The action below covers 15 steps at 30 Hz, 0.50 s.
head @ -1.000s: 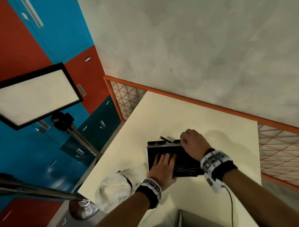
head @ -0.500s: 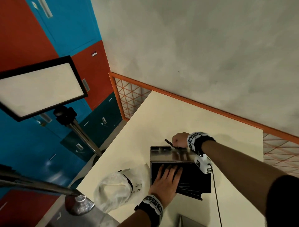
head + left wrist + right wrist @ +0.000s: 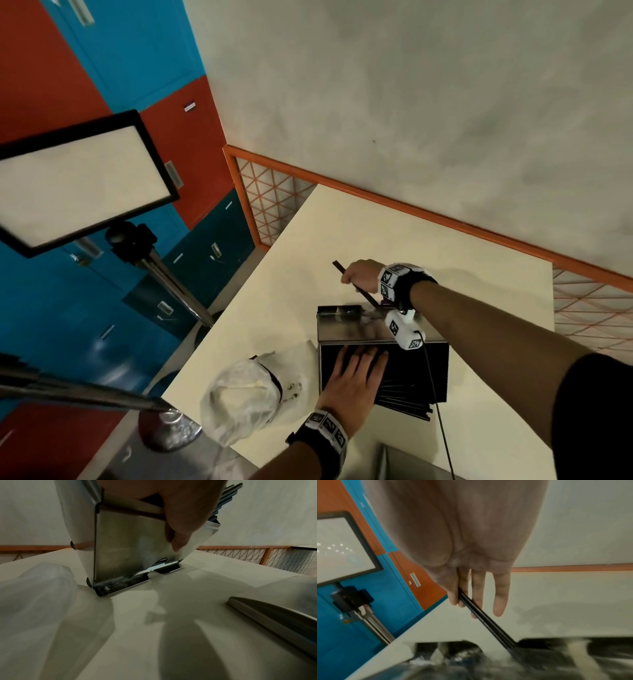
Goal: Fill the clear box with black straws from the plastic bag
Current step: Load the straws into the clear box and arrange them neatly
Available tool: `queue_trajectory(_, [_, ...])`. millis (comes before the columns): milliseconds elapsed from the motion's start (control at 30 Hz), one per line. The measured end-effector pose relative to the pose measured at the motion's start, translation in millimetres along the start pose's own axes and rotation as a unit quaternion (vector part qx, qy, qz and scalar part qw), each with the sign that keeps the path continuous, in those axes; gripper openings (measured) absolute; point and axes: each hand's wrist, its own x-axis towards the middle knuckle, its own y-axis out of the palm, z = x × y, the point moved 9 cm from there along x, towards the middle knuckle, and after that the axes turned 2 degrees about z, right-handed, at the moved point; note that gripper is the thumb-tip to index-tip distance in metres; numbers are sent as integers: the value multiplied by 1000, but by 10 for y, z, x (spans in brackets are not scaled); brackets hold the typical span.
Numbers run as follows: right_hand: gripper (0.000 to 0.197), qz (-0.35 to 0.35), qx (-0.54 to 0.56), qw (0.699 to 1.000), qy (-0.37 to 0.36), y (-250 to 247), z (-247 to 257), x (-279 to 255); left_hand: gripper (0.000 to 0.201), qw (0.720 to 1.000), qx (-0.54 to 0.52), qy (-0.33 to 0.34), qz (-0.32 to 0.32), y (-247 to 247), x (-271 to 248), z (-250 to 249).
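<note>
The clear box [image 3: 346,330] lies on the cream table [image 3: 394,246], packed with black straws [image 3: 414,373] whose ends poke out of its near side. My left hand [image 3: 358,371] rests flat on the straws, fingers straight. Its thumb [image 3: 178,539] lies down the box [image 3: 120,547] wall. Beyond the box's far end my right hand [image 3: 358,277] pinches a couple of black straws [image 3: 337,267] between thumb and forefinger. These straws [image 3: 488,622] slant down from the right hand [image 3: 458,601] into the box. The crumpled plastic bag [image 3: 246,401] lies left of the box.
A light panel [image 3: 78,181] on a tripod [image 3: 178,291] stands left of the table. An orange rail [image 3: 445,219] borders the far edge. A grey lid-like object [image 3: 274,616] lies near the front edge. A cable [image 3: 436,404] hangs from my right wrist across the box.
My right hand has moved from the box's top to beyond its far end, holding a couple of straws that now slant upward. The left hand has stayed on the straws.
</note>
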Motion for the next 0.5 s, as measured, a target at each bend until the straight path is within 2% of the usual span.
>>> queue_trajectory(67, [39, -46, -2, 999, -25, -162, 134, -67, 87, 1000, 3, 3, -4, 2, 21, -2])
queue_trajectory(133, [38, -125, 34, 990, -61, -400, 245, -162, 87, 1000, -4, 7, 0, 7, 51, -7])
queue_trajectory(233, [35, -251, 108, 954, -120, -747, 296, -410, 89, 1000, -25, 16, 8, -65, 115, 32])
queue_trajectory(367, [31, -394, 247, 869, -168, -1083, 35, -998, 94, 998, -56, 17, 18, -268, 381, 201])
queue_trajectory(500, [29, -465, 427, 759, -158, -1026, -475, -1507, 93, 995, -64, -1, 70, -413, 725, 426])
